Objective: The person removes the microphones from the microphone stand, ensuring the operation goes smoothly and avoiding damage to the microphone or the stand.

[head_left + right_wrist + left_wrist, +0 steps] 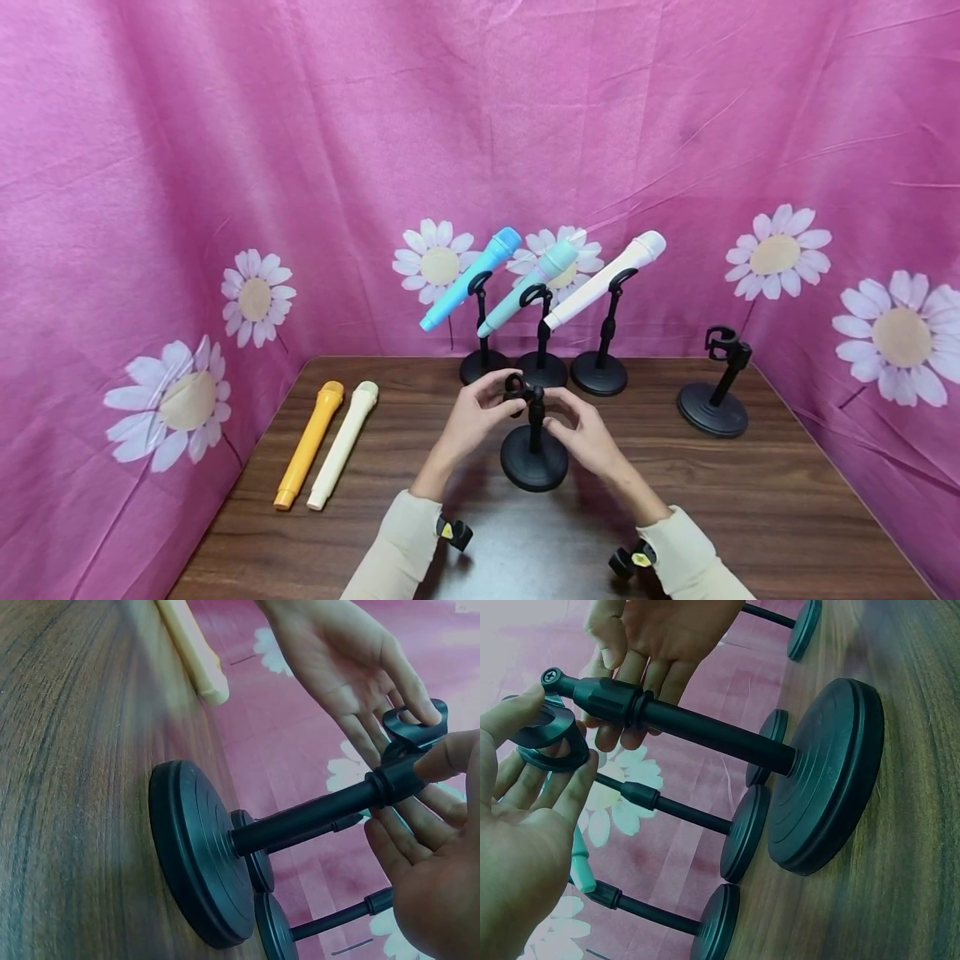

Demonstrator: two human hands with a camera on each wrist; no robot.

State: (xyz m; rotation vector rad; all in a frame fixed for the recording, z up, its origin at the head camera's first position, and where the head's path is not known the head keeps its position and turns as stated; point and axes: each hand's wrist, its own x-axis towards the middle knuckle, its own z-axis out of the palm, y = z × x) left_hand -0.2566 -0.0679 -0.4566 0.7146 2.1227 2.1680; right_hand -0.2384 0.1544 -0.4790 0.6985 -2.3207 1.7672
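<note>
A black desktop microphone stand point(534, 460) stands upright on its round base in the middle of the table. My left hand point(471, 421) pinches its holder clip point(551, 739) between thumb and fingers. At the collar near the top of the pole, my right hand point(592, 435) holds the stand, thumb on one side and fingers behind, as the right wrist view shows. No microphone sits in this clip. Behind it, three similar stands carry a blue microphone point(468, 281), a mint green microphone point(528, 287) and a white microphone point(603, 279), all tilted.
An orange microphone point(309, 446) and a cream microphone point(343, 446) lie side by side on the left of the wooden table point(675, 517). At the back right stands another black stand point(714, 408) with a bare clip. Pink curtain point(375, 125) with daisies surrounds the table.
</note>
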